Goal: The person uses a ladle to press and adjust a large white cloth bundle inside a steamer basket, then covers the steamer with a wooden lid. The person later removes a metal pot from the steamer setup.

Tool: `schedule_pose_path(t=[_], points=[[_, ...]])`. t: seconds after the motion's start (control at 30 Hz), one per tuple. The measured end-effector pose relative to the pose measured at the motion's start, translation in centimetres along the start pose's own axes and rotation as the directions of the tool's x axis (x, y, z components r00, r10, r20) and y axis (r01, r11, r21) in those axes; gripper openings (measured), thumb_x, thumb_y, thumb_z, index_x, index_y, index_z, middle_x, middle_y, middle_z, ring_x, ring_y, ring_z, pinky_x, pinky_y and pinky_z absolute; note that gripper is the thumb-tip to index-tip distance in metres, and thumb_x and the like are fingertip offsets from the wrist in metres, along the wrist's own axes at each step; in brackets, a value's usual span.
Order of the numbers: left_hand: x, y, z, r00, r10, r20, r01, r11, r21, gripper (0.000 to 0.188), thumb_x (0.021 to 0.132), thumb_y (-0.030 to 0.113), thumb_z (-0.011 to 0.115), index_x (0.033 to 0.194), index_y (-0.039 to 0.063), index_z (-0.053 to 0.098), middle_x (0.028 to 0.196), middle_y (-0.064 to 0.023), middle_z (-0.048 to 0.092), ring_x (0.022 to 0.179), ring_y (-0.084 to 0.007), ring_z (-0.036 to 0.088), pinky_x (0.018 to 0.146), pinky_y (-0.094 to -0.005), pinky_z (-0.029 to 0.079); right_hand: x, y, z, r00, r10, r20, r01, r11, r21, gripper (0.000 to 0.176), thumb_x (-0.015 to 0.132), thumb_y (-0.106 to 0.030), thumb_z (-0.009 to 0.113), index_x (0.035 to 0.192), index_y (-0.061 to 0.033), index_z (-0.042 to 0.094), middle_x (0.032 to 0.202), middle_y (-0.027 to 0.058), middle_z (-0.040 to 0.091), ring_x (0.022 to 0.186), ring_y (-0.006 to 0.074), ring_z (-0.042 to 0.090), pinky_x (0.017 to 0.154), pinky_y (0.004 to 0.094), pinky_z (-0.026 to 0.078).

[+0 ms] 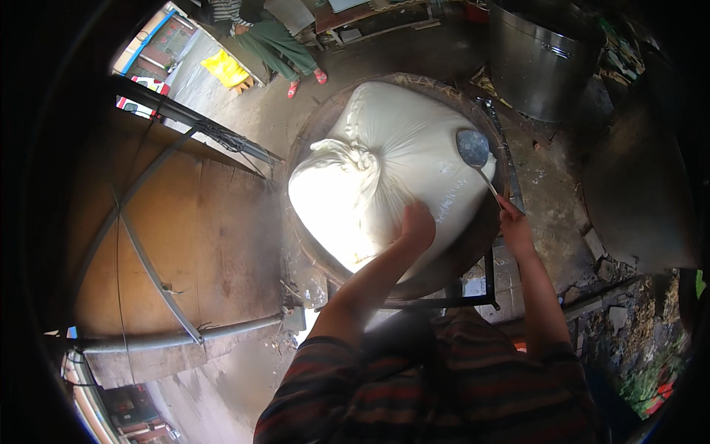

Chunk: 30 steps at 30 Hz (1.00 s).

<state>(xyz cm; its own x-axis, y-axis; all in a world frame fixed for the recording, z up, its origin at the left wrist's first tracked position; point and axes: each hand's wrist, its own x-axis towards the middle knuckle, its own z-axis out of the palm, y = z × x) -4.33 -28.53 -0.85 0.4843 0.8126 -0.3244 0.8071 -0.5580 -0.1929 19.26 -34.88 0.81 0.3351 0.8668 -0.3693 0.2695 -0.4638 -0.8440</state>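
Note:
A large, full bundle of white cloth [410, 139], its top twisted into a knot, fills a round wide basket or tub [310, 125]. My left hand [419, 225] rests on the near side of the bundle, fingers curled against the cloth; whether it grips a fold is hidden. In my right hand [515, 225], at the right rim, is the handle of a metal ladle or broad scoop [472, 149]. Its dark, rounded head lies over the right part of the cloth. Small wet-looking marks show on the cloth between my two hands.
A black metal frame [491, 277] stands under the tub. Beyond it to the right is a tall steel pot [543, 61]. A person in green trousers [272, 47] stands at the far left near a yellow bag [224, 67]. A wooden panel [233, 233] is at the left.

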Motion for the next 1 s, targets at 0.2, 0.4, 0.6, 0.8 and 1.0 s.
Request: schedule_pose_path(t=[0.2, 0.4, 0.6, 0.8, 1.0], points=[[-1.3, -0.1, -0.2, 0.998, -0.059, 0.004, 0.058, 0.978, -0.200, 0.023, 0.079, 0.012, 0.053, 0.100, 0.005, 0.062, 0.111, -0.0112, 0.055, 0.103, -0.0272, 0.053, 0.080, -0.0354, 0.047, 1.3, -0.7, 3.2, 0.949, -0.314, 0.019, 0.304, 0.897, -0.322, 0.033, 0.091, -0.020, 0.048, 0.124, -0.0195, 0.054, 0.109, 0.0153, 0.062, 0.096, 0.0375, 0.059, 0.080, 0.0429, 0.048], [-1.5, -1.0, 0.4, 0.996, -0.084, -0.033, 0.068, 0.937, -0.343, 0.027, 0.082, 0.010, 0.048, 0.107, 0.004, 0.058, 0.118, -0.0144, 0.052, 0.106, -0.0294, 0.055, 0.085, -0.0383, 0.049, -0.8, 0.4, 3.1, 0.976, -0.217, 0.026, 0.219, 0.966, -0.138, 0.036, 0.092, -0.016, 0.046, 0.128, -0.0194, 0.051, 0.113, 0.0158, 0.061, 0.101, 0.0355, 0.058, 0.085, 0.0402, 0.047], [-1.4, -1.8, -0.2, 1.000, -0.011, 0.019, 0.018, 0.916, -0.402, 0.028, 0.083, 0.008, 0.046, 0.108, 0.003, 0.058, 0.125, -0.0135, 0.050, 0.106, -0.0318, 0.057, 0.084, -0.0402, 0.050, -4.5, 1.8, 1.9, 0.931, -0.366, 0.015, 0.365, 0.925, -0.104, 0.039, 0.092, -0.012, 0.045, 0.131, -0.0126, 0.047, 0.119, 0.0182, 0.057, 0.107, 0.0349, 0.056, 0.089, 0.0374, 0.044], [-2.4, 0.1, -1.3, 0.995, -0.083, 0.049, 0.093, 0.960, -0.263, 0.025, 0.082, 0.007, 0.046, 0.103, 0.005, 0.059, 0.119, -0.0139, 0.055, 0.097, -0.0301, 0.062, 0.078, -0.0407, 0.052, -5.1, 3.8, 2.3, 0.914, -0.404, 0.039, 0.405, 0.903, -0.143, 0.038, 0.091, -0.010, 0.046, 0.129, -0.0093, 0.048, 0.118, 0.0185, 0.058, 0.110, 0.0337, 0.055, 0.092, 0.0374, 0.043], [-7.7, -1.9, -0.2, 0.978, -0.069, -0.194, -0.031, 0.882, -0.471, 0.020, 0.080, 0.010, 0.051, 0.098, 0.008, 0.060, 0.101, -0.0116, 0.058, 0.085, -0.0328, 0.060, 0.068, -0.0416, 0.051, -9.9, 5.0, 0.7, 0.962, -0.138, 0.235, 0.152, 0.987, -0.045, 0.040, 0.088, -0.010, 0.047, 0.128, -0.0083, 0.051, 0.089, 0.0115, 0.062, 0.074, 0.0181, 0.059, 0.067, 0.0300, 0.046]])
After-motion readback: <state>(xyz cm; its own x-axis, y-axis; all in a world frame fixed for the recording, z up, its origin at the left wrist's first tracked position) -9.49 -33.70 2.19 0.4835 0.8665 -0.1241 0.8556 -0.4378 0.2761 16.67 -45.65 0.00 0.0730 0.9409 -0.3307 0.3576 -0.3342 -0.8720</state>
